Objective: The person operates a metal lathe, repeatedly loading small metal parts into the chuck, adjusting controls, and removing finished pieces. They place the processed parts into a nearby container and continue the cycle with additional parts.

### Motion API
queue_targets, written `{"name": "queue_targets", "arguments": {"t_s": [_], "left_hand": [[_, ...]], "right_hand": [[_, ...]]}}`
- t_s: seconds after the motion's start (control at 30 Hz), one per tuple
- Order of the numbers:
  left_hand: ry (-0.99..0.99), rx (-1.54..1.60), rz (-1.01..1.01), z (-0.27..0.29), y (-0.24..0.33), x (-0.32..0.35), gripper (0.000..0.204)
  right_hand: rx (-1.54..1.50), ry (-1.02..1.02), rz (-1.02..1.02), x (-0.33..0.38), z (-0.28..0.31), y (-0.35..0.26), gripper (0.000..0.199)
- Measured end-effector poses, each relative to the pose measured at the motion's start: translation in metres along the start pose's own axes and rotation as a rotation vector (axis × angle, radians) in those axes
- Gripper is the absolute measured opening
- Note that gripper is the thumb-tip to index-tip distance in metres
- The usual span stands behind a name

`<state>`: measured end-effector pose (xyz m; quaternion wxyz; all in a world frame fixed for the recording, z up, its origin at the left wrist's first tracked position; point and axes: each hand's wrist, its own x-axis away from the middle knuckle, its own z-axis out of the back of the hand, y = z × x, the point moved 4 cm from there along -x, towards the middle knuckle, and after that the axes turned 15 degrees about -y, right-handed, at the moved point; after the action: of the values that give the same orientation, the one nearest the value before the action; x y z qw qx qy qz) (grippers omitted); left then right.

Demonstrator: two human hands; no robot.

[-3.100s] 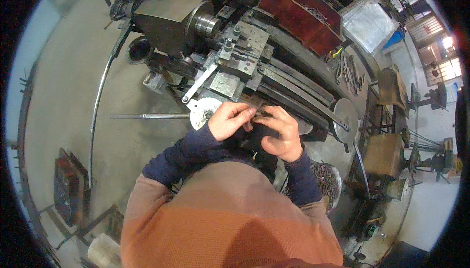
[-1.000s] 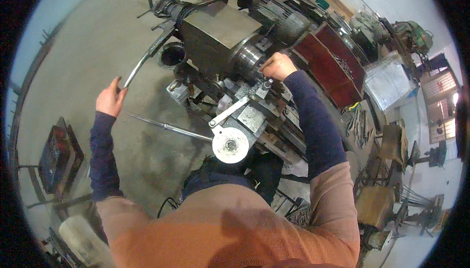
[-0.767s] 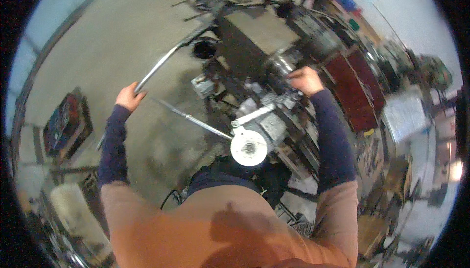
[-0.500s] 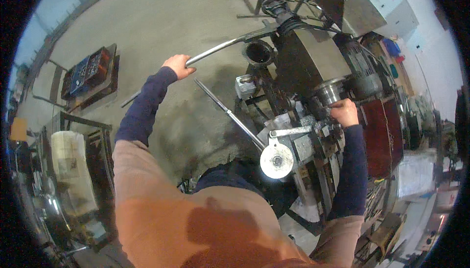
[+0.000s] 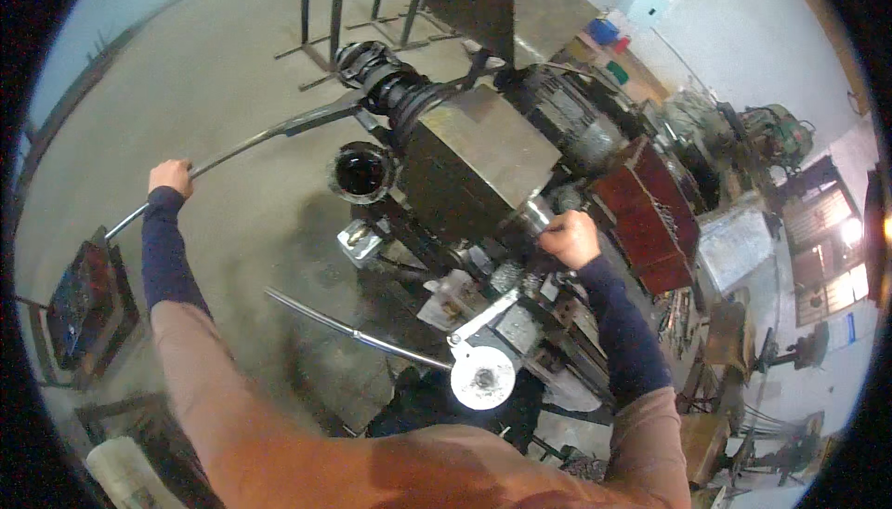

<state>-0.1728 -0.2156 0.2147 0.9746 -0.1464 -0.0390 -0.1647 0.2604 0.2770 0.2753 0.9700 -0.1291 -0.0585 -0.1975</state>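
Observation:
My left hand (image 5: 171, 177) is closed round a long metal lever bar (image 5: 240, 149), out to the left of the machine (image 5: 478, 151). The bar runs from the machine's far end past my hand, and its shiny free end points to the lower left. My right hand (image 5: 571, 237) has its fingers bent in against the end of a shiny round metal part (image 5: 532, 216) at the machine's near side. What those fingers hold is hidden. Below, nearer my body, is a white handwheel disc (image 5: 482, 378) with a short crank arm (image 5: 485, 317). A second slim rod (image 5: 358, 333) reaches left from it.
A dark, open round pipe mouth (image 5: 360, 172) faces up beside the machine body. To the right stands a dark red box (image 5: 648, 218), with an electric motor (image 5: 567, 118) behind it. A dark crate (image 5: 85, 304) lies on the floor at far left. Metal stand legs (image 5: 336, 21) rise at the back.
My view has swung to the right, so the machine sits further left and lower. Both hands keep about the same places on the lever bar and at the round metal part.

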Motion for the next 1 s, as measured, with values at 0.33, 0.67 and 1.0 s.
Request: {"name": "queue_targets", "arguments": {"t_s": [0.33,0.67,1.0], "left_hand": [[0.267,0.573,-0.327,-0.005,0.079,0.017,0.039],[-0.477,0.479,-0.529,-0.108,0.333,0.069,0.045],[-0.145,-0.068,-0.621,-0.14,0.34,0.018,0.02]], "right_hand": [[-0.179,0.039,0.062,0.019,0.009,-0.001,0.024],[-0.177,0.382,-0.041,0.211,0.042,0.093,0.028],[-0.468,0.401,-0.609,0.428,-0.051,0.182,0.029]]}}
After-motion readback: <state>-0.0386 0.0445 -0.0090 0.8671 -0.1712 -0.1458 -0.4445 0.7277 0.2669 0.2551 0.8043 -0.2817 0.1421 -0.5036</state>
